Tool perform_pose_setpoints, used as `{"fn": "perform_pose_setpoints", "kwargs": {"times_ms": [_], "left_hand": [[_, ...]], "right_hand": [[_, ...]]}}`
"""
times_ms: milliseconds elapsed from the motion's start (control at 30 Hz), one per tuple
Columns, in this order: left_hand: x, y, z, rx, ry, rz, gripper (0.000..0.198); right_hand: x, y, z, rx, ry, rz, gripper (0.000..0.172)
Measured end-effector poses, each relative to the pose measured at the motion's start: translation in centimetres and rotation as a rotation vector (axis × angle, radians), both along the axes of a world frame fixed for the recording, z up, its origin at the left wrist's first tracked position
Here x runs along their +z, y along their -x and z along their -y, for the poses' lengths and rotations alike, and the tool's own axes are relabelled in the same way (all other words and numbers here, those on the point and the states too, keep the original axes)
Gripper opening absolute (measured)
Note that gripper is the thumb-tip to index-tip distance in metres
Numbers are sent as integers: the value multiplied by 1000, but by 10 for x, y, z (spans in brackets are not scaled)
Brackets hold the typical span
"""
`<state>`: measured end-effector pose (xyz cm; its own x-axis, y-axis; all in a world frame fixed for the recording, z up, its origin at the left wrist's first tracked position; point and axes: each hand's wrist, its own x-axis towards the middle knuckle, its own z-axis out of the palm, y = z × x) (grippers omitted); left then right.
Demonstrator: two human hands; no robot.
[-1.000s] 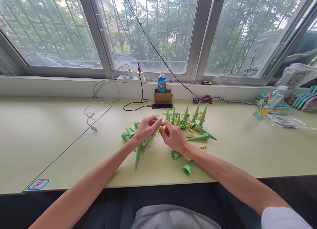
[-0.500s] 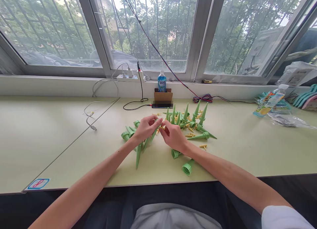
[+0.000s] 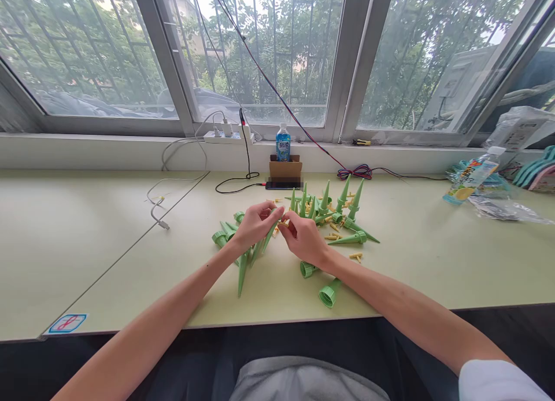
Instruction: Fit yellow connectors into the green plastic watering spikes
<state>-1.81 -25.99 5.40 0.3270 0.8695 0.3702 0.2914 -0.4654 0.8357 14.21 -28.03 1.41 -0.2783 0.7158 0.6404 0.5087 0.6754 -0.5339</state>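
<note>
My left hand [image 3: 257, 224] is closed on a green plastic watering spike [image 3: 269, 235], whose tapered end points down toward me. My right hand [image 3: 302, 236] meets it at the fingertips, pinching a small yellow plug [image 3: 284, 222] against the spike; the fingers partly cover it. Left of my hands lie several more green spikes [image 3: 241, 273]. To the right, a group of spikes [image 3: 325, 197] stands upright on their caps, with small yellow pieces [image 3: 333, 236] scattered among them. Under my right wrist are two green threaded caps, one of them on a spike [image 3: 327, 295].
A blue-labelled bottle [image 3: 283, 143] stands in a cardboard box behind a phone [image 3: 284, 186] on a cable. A power strip [image 3: 228, 137] sits by the window. At the right lie another bottle [image 3: 472, 178] and plastic bags [image 3: 507, 209]. The table's front edge [image 3: 281, 323] runs below my forearms.
</note>
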Motion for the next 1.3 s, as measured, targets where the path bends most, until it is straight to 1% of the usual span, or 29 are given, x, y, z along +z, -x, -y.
{"fn": "perform_pose_setpoints", "kwargs": {"times_ms": [200,500,1067,1300], "left_hand": [[1,1,0,3,15,-3,38],[0,0,0,23,-23,-45,37],[-1,0,-1,23,-79,-55,39],[-1,0,0,36,-100,-66,39]], "right_hand": [[1,-1,0,22,0,-26,9],[3,-1,0,40,12,-59,20],[3,-1,0,20,16,-38,24],[2,-1,-1,27,17,-42,22]]}}
